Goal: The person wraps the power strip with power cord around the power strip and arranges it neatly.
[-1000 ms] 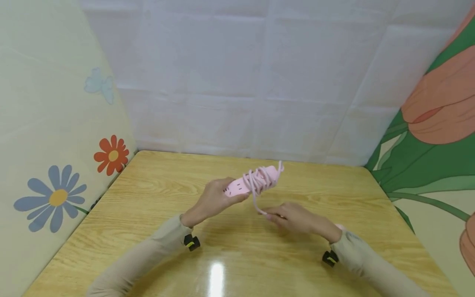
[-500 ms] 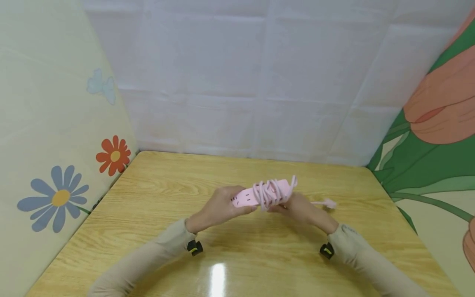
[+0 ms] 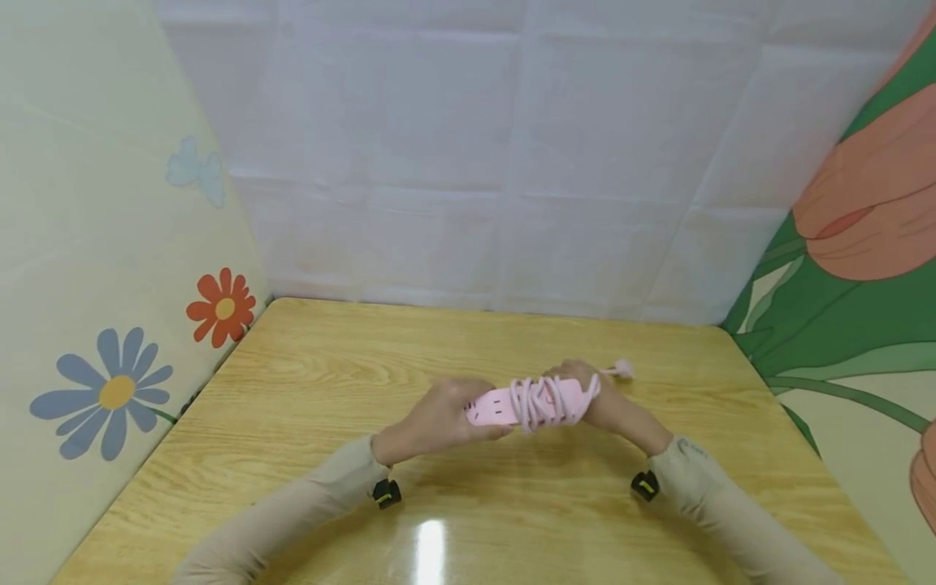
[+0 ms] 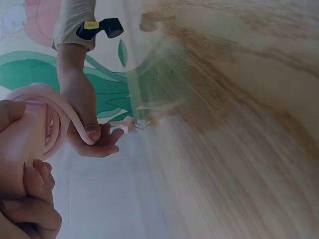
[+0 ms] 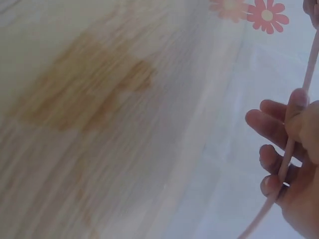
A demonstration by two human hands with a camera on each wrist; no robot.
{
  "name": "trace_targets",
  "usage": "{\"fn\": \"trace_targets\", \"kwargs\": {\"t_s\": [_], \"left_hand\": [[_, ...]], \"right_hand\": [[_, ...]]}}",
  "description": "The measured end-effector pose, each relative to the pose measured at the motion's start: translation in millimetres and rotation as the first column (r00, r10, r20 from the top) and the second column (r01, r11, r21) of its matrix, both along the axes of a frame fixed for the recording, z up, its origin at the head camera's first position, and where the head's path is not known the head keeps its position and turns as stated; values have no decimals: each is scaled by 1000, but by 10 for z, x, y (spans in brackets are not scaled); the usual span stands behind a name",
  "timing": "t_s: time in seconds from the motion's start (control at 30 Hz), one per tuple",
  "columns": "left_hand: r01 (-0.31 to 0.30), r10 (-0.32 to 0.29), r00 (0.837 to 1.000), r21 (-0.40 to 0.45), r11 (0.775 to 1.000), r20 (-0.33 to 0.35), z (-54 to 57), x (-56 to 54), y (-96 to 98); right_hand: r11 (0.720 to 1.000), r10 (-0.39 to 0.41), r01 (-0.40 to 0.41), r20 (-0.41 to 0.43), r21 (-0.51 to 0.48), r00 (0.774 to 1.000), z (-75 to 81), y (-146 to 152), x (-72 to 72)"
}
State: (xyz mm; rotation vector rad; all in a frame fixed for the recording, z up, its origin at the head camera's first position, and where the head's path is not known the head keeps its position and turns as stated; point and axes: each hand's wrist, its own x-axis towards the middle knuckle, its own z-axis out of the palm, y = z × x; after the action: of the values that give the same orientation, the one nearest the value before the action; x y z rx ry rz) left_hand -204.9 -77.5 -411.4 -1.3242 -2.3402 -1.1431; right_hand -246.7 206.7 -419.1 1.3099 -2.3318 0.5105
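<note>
A pink power strip (image 3: 488, 409) is held by its socket end in my left hand (image 3: 441, 416), above the table. Several turns of its pale pink cord (image 3: 543, 404) go round the other end. Behind that end is my right hand (image 3: 610, 404), partly hidden by the strip in the head view. In the right wrist view the right hand (image 5: 299, 154) pinches the cord (image 5: 310, 64) between thumb and fingers. The plug (image 3: 623, 369) hangs on the cord's free end, past the right hand. The left wrist view shows the plug's prongs (image 4: 142, 124).
A wooden table (image 3: 329, 349) lies under both hands, with a glare spot near its front. White cloth (image 3: 395, 162) stands at the back. Flower-printed panels (image 3: 95, 244) flank the table on both sides.
The right hand has carried the cord from in front of the strip to behind it. The strip has shifted right and towards the person, turning more level. The plug has come into view.
</note>
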Motion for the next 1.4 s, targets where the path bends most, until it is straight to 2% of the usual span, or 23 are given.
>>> {"fn": "trace_targets", "kwargs": {"t_s": [0.07, 0.13, 0.23, 0.33, 0.47, 0.6, 0.77, 0.87, 1.03, 1.17, 1.27, 1.4], "left_hand": [[21, -21, 1000, -14, 1000, -21, -14, 0, 0], [32, -32, 999, -27, 999, -22, -28, 1, -9], [50, -51, 999, -31, 998, -2, -40, 2, -25], [76, -76, 997, -38, 996, 14, -38, 6, -35], [124, -123, 992, -69, 990, 16, -38, 24, -40], [147, -150, 989, -112, 983, -15, -51, 53, -40], [151, -158, 987, -148, 977, -33, -56, 65, -19], [139, -147, 989, -169, 976, -32, -48, 58, -13], [119, -127, 991, -188, 975, -30, -51, 52, -27], [129, -136, 990, -199, 971, -21, -65, 60, -27], [133, -143, 989, -211, 968, -30, -65, 74, -25], [131, -140, 990, -220, 967, -30, -59, 85, -37]], "right_hand": [[999, 28, -25, -73, 34, 997, 5, -11, -17], [998, 35, -28, -111, 64, 993, 7, -12, -25], [996, 42, -35, -84, 82, 996, 23, 1, -28], [995, 41, -39, -17, 87, 999, 48, 24, -46], [992, -42, 36, 47, 123, 998, 79, 69, -78], [975, -164, 155, 45, 161, 986, 77, 130, -92], [970, -202, 196, 24, 147, 979, 68, 163, -104], [978, -168, 170, -29, 123, 985, 79, 164, -118], [996, -26, 36, -120, 84, 992, 116, 144, -145], [993, 61, -44, -155, 108, 986, 130, 123, -162], [989, 77, -55, -165, 136, 983, 125, 120, -161], [989, 58, -34, -169, 141, 984, 117, 132, -156]]}}
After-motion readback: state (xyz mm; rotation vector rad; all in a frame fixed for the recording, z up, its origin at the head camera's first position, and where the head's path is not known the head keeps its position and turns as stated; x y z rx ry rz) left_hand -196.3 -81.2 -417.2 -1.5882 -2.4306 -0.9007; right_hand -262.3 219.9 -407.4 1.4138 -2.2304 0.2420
